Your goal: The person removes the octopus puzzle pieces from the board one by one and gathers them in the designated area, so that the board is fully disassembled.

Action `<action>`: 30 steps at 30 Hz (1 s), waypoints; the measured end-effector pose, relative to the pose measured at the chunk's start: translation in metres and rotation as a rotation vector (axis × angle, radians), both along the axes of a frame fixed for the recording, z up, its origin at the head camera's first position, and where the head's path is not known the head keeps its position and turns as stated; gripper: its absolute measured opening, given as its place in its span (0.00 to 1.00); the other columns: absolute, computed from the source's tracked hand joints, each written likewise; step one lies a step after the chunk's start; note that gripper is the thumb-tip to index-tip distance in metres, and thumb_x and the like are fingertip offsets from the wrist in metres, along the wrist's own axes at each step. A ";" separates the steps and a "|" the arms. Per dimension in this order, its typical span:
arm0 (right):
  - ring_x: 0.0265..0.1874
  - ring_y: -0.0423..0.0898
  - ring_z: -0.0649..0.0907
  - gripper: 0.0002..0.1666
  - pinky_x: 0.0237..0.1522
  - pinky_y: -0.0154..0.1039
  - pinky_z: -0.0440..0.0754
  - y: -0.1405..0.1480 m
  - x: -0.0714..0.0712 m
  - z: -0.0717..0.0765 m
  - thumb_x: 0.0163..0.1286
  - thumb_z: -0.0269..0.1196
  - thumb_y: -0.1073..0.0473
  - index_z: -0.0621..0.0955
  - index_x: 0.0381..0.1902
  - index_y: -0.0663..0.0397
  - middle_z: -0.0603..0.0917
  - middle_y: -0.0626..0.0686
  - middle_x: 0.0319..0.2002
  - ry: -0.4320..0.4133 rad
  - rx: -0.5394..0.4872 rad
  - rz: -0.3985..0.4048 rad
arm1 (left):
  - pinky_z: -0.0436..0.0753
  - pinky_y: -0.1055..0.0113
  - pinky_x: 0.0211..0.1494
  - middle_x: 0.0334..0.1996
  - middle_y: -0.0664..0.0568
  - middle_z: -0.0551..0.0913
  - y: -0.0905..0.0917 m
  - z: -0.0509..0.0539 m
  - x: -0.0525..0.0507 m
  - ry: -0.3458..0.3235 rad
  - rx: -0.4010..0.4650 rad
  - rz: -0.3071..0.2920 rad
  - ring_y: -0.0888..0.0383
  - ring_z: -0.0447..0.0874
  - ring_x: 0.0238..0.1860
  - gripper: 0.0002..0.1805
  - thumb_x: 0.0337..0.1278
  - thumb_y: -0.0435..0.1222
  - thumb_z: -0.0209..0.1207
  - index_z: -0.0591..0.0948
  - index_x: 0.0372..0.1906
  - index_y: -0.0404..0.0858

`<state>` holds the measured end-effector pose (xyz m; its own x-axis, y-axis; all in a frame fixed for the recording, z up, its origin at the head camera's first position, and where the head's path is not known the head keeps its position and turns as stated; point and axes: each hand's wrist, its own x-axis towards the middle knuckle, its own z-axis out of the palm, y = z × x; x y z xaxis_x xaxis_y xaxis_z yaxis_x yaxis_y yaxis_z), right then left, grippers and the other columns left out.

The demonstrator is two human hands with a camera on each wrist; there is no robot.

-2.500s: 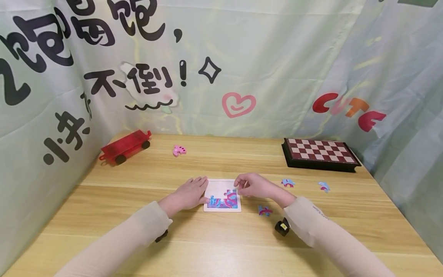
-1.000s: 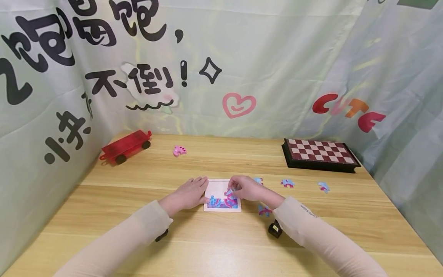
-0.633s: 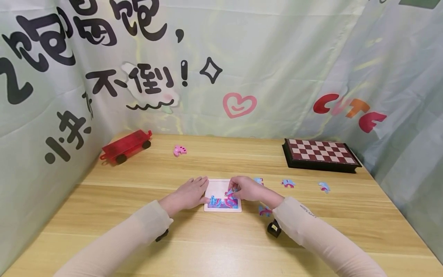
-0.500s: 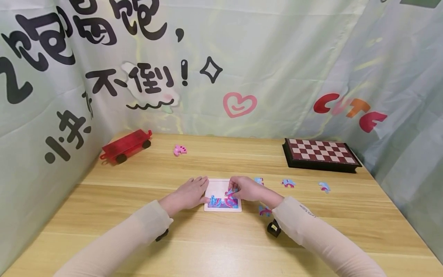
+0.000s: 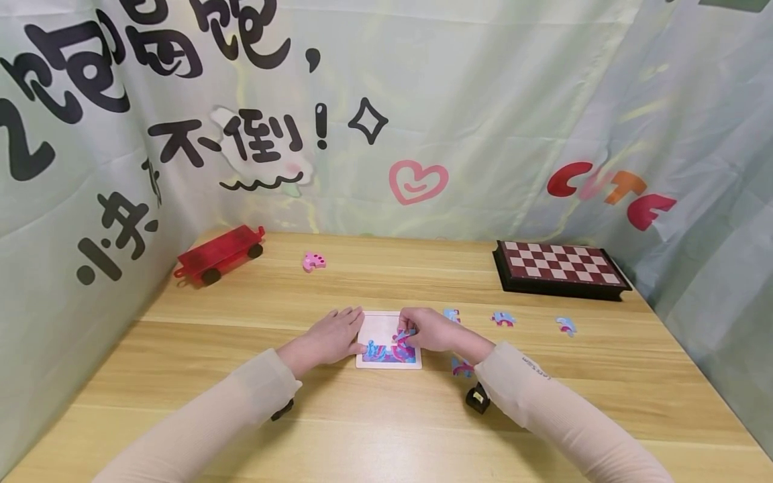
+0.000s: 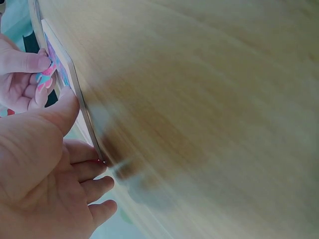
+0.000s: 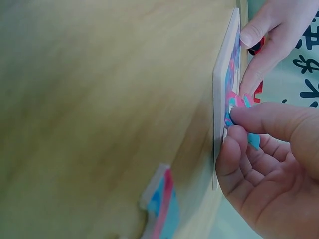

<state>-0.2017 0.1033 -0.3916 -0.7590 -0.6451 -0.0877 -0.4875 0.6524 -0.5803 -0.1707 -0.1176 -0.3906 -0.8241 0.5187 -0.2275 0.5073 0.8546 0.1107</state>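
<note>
A white-framed puzzle board (image 5: 378, 323) lies on the table, its near part filled with blue, pink and purple pieces. My left hand (image 5: 331, 337) rests at the board's left edge, fingers extended and thumb on the frame; the left wrist view shows this hand (image 6: 55, 164) along the rim. Over the board's right side, my right hand (image 5: 431, 329) pinches a blue-and-pink piece (image 5: 402, 337) between thumb and fingers. The right wrist view shows that piece (image 7: 253, 141) tilted in the right hand (image 7: 279, 154), close to the board's surface. Whether it touches the filled part, I cannot tell.
Loose pieces lie right of the board: one nearer me (image 5: 461, 367), one behind my right hand (image 5: 451, 314), two farther right (image 5: 503, 318), (image 5: 565, 326). Behind stand a red wagon (image 5: 220, 255), a pink piece (image 5: 314, 261) and a checkered board (image 5: 558, 265).
My right hand has moved left over the board since the earliest frame, uncovering a loose piece behind it, and now shows a piece in its fingers. My left hand stays in place.
</note>
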 end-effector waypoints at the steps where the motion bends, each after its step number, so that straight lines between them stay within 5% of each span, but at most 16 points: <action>1: 0.24 0.42 0.70 0.12 0.27 0.34 0.69 0.000 0.000 0.000 0.55 0.65 0.70 0.73 0.28 0.54 0.72 0.48 0.24 -0.001 0.002 -0.002 | 0.52 0.52 0.68 0.68 0.39 0.55 0.000 0.000 0.000 0.000 0.000 0.001 0.45 0.51 0.68 0.38 0.63 0.51 0.49 0.59 0.67 0.28; 11: 0.22 0.40 0.69 0.11 0.24 0.32 0.68 0.004 0.001 0.003 0.57 0.64 0.70 0.72 0.28 0.55 0.72 0.46 0.22 -0.016 -0.023 0.007 | 0.52 0.52 0.68 0.68 0.39 0.55 0.000 0.000 0.000 -0.001 0.000 0.004 0.45 0.51 0.68 0.38 0.63 0.51 0.49 0.58 0.67 0.28; 16: 0.20 0.42 0.73 0.05 0.22 0.35 0.74 0.016 0.001 0.008 0.60 0.60 0.71 0.75 0.30 0.59 0.76 0.50 0.24 -0.153 -0.138 -0.042 | 0.51 0.52 0.68 0.68 0.39 0.55 0.000 0.000 0.000 -0.003 -0.002 -0.001 0.45 0.51 0.68 0.38 0.63 0.51 0.49 0.58 0.67 0.28; 22: 0.22 0.47 0.75 0.03 0.25 0.40 0.77 0.053 -0.002 0.015 0.62 0.58 0.68 0.78 0.35 0.63 0.78 0.55 0.24 -0.241 -0.256 -0.146 | 0.52 0.52 0.68 0.68 0.39 0.55 -0.001 -0.001 0.000 0.002 0.001 -0.009 0.45 0.51 0.68 0.38 0.63 0.51 0.49 0.58 0.67 0.28; 30: 0.29 0.51 0.78 0.13 0.32 0.45 0.80 0.119 0.006 0.024 0.64 0.59 0.65 0.74 0.44 0.70 0.77 0.57 0.32 -0.216 -0.328 -0.226 | 0.51 0.52 0.68 0.68 0.39 0.55 -0.001 -0.001 0.000 -0.001 0.004 -0.006 0.45 0.51 0.68 0.38 0.63 0.51 0.49 0.58 0.67 0.28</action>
